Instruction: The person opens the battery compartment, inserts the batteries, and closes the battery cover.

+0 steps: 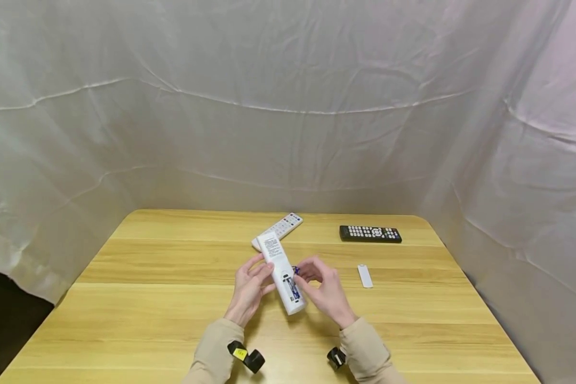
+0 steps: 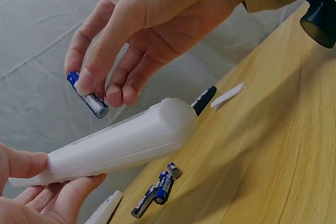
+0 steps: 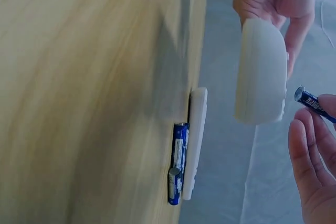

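Note:
My left hand [image 1: 248, 288] grips a white remote control [image 1: 276, 260], its back turned up and tilted above the table. Its battery compartment is uncovered, and a blue battery [image 1: 293, 288] lies inside. Between thumb and fingers, my right hand [image 1: 327, 290] pinches another blue battery [image 2: 89, 96] beside the compartment. In both wrist views that battery is apart from the remote. The right wrist view shows the remote's rounded end, with its compartment hidden from that side.
Loose blue batteries [image 2: 163, 186] lie on the wooden table [image 1: 149, 309]. A second white remote [image 1: 286, 226] lies behind the held one, and a black remote [image 1: 370, 234] at the back right. The white battery cover [image 1: 365, 276] is right of my right hand.

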Motion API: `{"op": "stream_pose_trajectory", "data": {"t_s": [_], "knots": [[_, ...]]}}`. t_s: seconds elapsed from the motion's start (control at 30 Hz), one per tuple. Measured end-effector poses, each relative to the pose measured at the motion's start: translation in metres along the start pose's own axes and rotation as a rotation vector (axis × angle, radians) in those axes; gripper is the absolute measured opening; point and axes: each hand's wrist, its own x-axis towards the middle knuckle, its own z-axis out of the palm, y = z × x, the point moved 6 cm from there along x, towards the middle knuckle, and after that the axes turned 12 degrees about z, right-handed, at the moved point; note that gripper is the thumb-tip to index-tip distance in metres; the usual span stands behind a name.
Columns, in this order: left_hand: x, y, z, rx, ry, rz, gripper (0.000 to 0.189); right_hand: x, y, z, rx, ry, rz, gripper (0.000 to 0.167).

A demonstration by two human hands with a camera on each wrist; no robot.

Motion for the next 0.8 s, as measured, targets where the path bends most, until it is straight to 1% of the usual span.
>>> {"op": "stream_pose_trajectory", "data": {"t_s": [0.13,0.37,0.5,0.8], "knots": [[-0.001,0.000,0.000,0.000,-0.002,0.002,0.051,-0.002,-0.003,0.006,-0.060,-0.018,-0.025,0.024],[-0.001,0.001,0.001,-0.008,-0.013,0.010,0.050,-0.006,-0.008,0.015,-0.200,-0.037,-0.063,0.025],[-0.001,0.002,0.003,-0.022,-0.021,0.013,0.050,-0.008,-0.009,0.017,-0.223,-0.049,-0.051,0.024],[-0.001,0.002,0.003,-0.023,-0.018,0.020,0.050,-0.008,-0.009,0.022,-0.271,-0.058,-0.039,0.023]]}}
